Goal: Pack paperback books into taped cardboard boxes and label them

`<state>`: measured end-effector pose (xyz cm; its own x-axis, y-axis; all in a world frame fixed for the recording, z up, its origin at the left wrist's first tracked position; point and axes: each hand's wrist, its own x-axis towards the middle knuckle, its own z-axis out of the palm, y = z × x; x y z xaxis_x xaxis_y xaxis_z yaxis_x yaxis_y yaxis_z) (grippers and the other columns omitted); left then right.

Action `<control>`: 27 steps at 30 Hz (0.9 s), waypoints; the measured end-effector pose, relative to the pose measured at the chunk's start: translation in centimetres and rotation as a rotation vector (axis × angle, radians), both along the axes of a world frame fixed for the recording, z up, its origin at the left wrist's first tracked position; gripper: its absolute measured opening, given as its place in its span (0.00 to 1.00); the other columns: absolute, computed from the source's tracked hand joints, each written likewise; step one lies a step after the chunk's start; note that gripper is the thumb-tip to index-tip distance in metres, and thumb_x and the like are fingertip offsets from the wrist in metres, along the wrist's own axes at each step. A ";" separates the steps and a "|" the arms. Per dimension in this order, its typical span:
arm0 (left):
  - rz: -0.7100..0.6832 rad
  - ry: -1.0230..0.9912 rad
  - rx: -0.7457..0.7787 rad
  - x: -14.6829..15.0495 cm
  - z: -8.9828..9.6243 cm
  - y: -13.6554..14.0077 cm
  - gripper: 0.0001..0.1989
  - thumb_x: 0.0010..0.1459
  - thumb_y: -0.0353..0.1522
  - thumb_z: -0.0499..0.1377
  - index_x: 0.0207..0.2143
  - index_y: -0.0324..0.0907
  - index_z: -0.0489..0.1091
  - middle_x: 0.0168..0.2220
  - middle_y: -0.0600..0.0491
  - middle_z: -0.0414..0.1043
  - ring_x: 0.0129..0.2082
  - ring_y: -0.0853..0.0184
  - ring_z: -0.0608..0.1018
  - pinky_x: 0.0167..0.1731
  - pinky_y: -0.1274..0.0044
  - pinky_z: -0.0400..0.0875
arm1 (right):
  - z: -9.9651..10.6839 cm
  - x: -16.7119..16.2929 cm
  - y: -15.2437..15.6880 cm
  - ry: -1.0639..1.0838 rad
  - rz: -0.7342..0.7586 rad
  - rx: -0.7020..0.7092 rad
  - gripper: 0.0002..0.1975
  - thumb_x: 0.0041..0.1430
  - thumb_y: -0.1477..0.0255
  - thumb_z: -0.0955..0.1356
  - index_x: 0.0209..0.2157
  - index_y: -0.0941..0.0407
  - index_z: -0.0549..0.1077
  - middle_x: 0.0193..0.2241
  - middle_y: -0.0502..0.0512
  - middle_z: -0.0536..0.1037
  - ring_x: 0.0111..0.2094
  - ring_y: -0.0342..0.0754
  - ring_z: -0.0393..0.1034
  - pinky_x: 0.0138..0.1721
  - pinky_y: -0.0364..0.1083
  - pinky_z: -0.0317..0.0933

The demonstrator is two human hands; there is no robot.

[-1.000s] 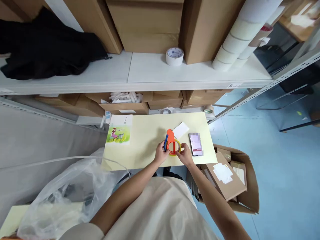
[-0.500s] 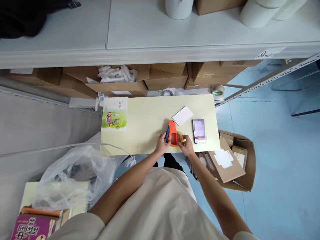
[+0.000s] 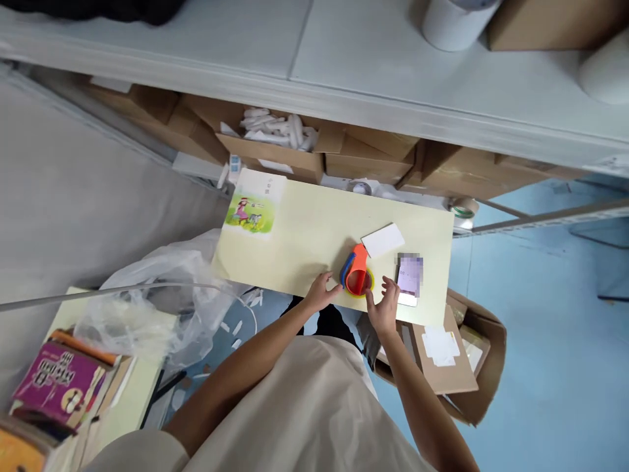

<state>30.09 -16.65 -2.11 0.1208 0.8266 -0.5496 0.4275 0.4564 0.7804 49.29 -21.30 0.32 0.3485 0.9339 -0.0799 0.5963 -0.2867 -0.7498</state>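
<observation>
An orange, blue and yellow tape dispenser (image 3: 357,272) stands on the pale yellow tabletop (image 3: 314,229), near its front edge. On its left side is my left hand (image 3: 322,293), fingers apart and nothing in them; the fingertips come close to the dispenser's blue part. My right hand (image 3: 384,307) is open between the dispenser and a phone (image 3: 409,282), its thumb near the yellow ring. Behind the dispenser lies a white card or small pad (image 3: 383,240). A picture book (image 3: 253,210) with a green and white cover rests at the table's left end.
Cardboard boxes (image 3: 366,164) line the shelf behind the table, with tape rolls (image 3: 464,207) in front. A shelf board (image 3: 393,78) spans the top. At right below is an open carton (image 3: 494,367); at left are a plastic bag (image 3: 147,308) and stacked books (image 3: 59,380).
Both hands have come off the tape dispenser and moved apart, the right one opening toward the phone. The whole view has tilted and shifted with the head.
</observation>
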 end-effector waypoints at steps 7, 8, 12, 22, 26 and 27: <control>0.200 0.022 -0.046 -10.7 2.9 -3.0 0.22 0.51 0.38 0.62 0.48 0.40 0.70 0.46 0.44 0.74 0.40 0.60 0.79 0.41 0.70 0.73 | 4.4 -7.0 5.8 0.011 0.661 -0.058 0.15 0.60 0.69 0.61 0.49 0.54 0.67 0.40 0.59 0.75 0.38 0.52 0.72 0.44 0.54 0.67; 0.254 0.039 -0.037 -12.4 3.3 -3.9 0.22 0.50 0.38 0.62 0.47 0.40 0.70 0.46 0.43 0.74 0.40 0.60 0.79 0.40 0.69 0.73 | 4.7 -8.5 6.3 -0.003 0.745 -0.087 0.15 0.60 0.70 0.61 0.48 0.54 0.68 0.39 0.58 0.75 0.36 0.51 0.73 0.43 0.53 0.67; 0.469 0.054 0.037 -18.4 4.9 -8.9 0.19 0.48 0.38 0.63 0.43 0.41 0.72 0.43 0.43 0.76 0.36 0.59 0.79 0.35 0.69 0.74 | 5.6 -15.3 5.9 -0.176 1.028 -0.132 0.16 0.59 0.72 0.62 0.48 0.53 0.70 0.42 0.57 0.76 0.38 0.51 0.73 0.43 0.50 0.67; 0.786 0.085 0.077 -32.5 4.8 -20.8 0.18 0.47 0.40 0.63 0.40 0.41 0.73 0.35 0.48 0.77 0.34 0.60 0.79 0.38 0.70 0.73 | 6.6 -35.7 0.6 -0.483 1.484 -0.051 0.16 0.61 0.73 0.62 0.50 0.56 0.71 0.47 0.61 0.75 0.49 0.54 0.70 0.50 0.51 0.62; 0.784 0.086 0.027 -36.2 4.2 -20.2 0.18 0.48 0.39 0.62 0.42 0.40 0.73 0.36 0.49 0.77 0.35 0.62 0.79 0.37 0.72 0.73 | 6.1 -42.2 0.6 -0.463 1.559 -0.115 0.15 0.61 0.76 0.63 0.49 0.59 0.72 0.48 0.64 0.74 0.52 0.54 0.67 0.54 0.50 0.57; 0.783 0.082 0.015 -36.8 3.9 -19.8 0.18 0.49 0.38 0.62 0.42 0.41 0.72 0.37 0.49 0.77 0.35 0.62 0.79 0.37 0.72 0.73 | 5.6 -43.6 0.9 -0.451 1.566 -0.141 0.15 0.61 0.77 0.63 0.49 0.59 0.72 0.48 0.64 0.73 0.52 0.53 0.66 0.55 0.49 0.57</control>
<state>-6.72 -36.41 1.84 -0.5398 0.6624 -0.5194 0.0425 0.6378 0.7691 5.67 -20.39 5.97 -0.8596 0.3719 -0.3505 0.5046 0.7264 -0.4667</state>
